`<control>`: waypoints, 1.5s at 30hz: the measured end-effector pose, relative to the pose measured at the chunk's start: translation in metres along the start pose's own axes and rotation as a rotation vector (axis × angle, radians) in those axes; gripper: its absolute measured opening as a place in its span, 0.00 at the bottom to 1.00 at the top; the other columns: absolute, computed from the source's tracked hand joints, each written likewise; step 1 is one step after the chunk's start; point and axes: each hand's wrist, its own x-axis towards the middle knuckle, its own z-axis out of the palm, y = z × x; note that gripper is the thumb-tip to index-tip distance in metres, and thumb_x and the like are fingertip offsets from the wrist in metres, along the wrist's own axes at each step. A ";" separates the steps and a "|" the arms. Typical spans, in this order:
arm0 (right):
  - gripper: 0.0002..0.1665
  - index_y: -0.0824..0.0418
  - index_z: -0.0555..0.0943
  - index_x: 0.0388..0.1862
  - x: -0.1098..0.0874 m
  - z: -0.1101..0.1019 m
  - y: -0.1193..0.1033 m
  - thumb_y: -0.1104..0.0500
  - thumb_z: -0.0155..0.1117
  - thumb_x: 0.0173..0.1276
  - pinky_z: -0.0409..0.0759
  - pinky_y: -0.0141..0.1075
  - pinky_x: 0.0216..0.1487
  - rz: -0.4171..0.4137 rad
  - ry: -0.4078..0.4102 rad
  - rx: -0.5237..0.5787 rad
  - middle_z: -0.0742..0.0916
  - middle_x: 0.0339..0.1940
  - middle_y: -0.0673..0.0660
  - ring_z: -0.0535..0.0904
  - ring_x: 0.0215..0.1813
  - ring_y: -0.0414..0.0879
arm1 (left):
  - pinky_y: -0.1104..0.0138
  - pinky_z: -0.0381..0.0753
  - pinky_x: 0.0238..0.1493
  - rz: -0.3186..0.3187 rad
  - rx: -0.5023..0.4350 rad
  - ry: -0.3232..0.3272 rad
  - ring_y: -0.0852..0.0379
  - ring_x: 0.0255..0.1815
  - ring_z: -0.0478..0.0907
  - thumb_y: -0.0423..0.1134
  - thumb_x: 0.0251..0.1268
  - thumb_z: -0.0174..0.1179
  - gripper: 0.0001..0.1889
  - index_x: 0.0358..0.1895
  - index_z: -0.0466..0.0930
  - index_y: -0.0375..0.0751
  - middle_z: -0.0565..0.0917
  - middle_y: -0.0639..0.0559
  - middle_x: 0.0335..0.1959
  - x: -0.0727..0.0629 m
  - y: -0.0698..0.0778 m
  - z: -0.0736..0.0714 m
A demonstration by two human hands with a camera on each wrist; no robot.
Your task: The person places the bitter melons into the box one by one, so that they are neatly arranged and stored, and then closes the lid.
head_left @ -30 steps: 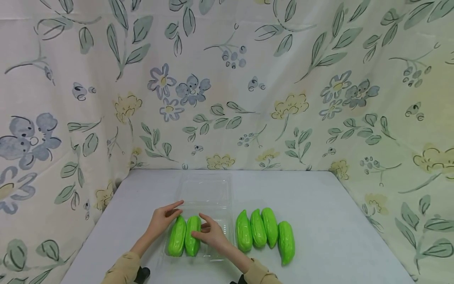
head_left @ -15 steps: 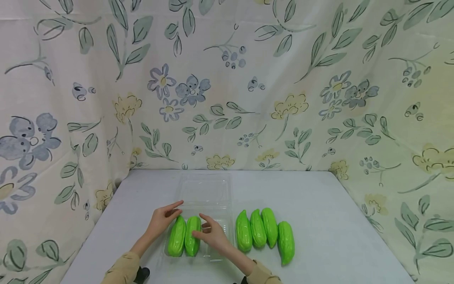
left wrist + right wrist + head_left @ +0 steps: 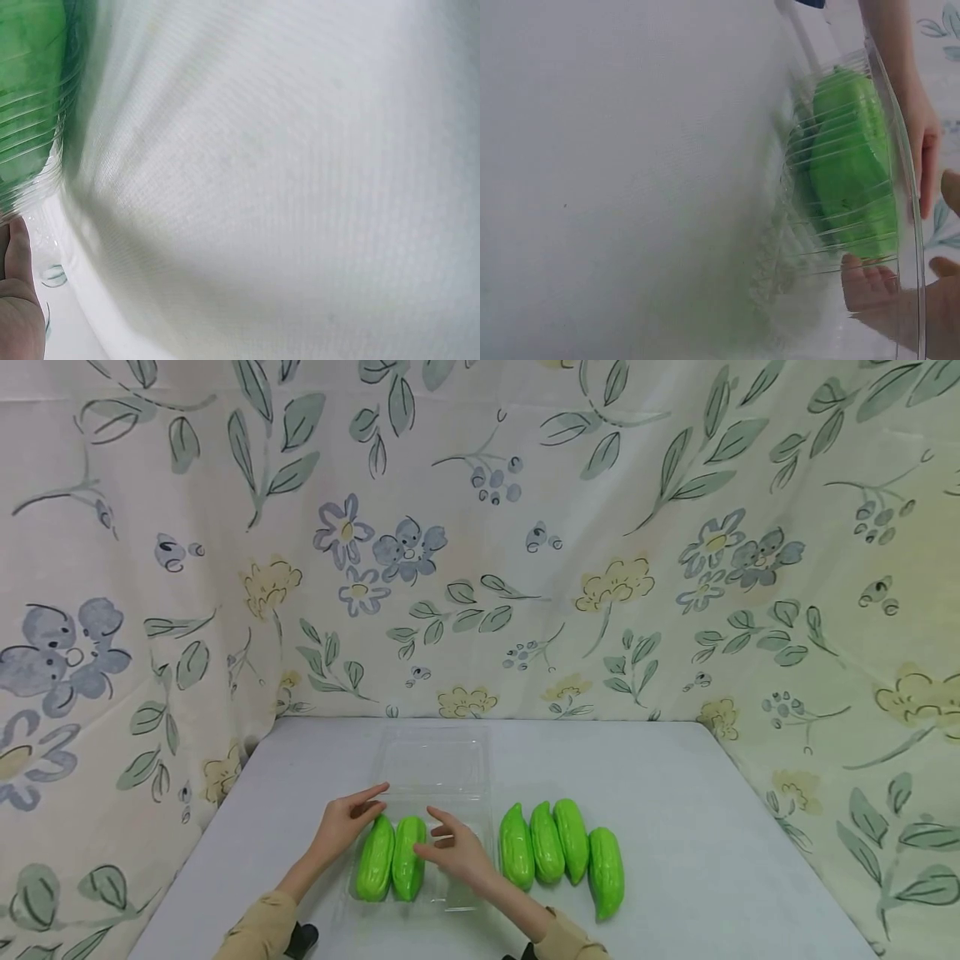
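Observation:
Two glossy green gourd-like pieces, the left one (image 3: 375, 862) and the right one (image 3: 408, 860), lie side by side in the left part of a clear plastic container (image 3: 459, 908). My left hand (image 3: 341, 825) is at the container's back left, forefinger extended along the rim and thumb close to the left piece's tip. Just right of the other piece is my right hand (image 3: 459, 856), its fingers relaxed with nothing held. The right wrist view shows green pieces (image 3: 847, 161) through the ribbed wall, with my right hand's fingertips (image 3: 862, 281) behind it.
The container's clear lid (image 3: 431, 764) lies folded back on the white table (image 3: 675, 827). Several more green gourd-like pieces (image 3: 548, 843) lie in a row right of the container. A floral curtain (image 3: 480, 543) hangs behind and at both sides.
My right hand has drawn slightly to the right, off the right-hand piece in the container. My left hand and the green pieces have stayed where they were.

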 end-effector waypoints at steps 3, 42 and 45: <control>0.38 0.57 0.67 0.69 -0.002 -0.003 0.000 0.54 0.68 0.61 0.81 0.51 0.45 -0.015 -0.008 0.017 0.81 0.53 0.68 0.79 0.51 0.60 | 0.78 0.79 0.43 0.003 0.002 -0.002 0.57 0.47 0.84 0.38 0.65 0.60 0.20 0.60 0.77 0.39 0.82 0.41 0.53 0.000 0.000 0.000; 0.36 0.55 0.64 0.71 -0.019 -0.063 -0.004 0.52 0.64 0.66 0.82 0.43 0.49 -0.105 0.067 0.043 0.78 0.60 0.68 0.78 0.56 0.58 | 0.78 0.79 0.44 -0.010 0.007 -0.008 0.53 0.48 0.84 0.38 0.64 0.61 0.20 0.59 0.77 0.39 0.82 0.42 0.54 -0.001 0.001 -0.001; 0.36 0.55 0.65 0.71 -0.021 -0.066 -0.004 0.53 0.64 0.66 0.82 0.41 0.49 -0.104 0.092 0.054 0.78 0.59 0.68 0.78 0.56 0.59 | 0.78 0.79 0.44 -0.006 0.002 -0.006 0.52 0.48 0.84 0.38 0.64 0.61 0.20 0.59 0.77 0.39 0.83 0.42 0.54 0.000 0.001 -0.001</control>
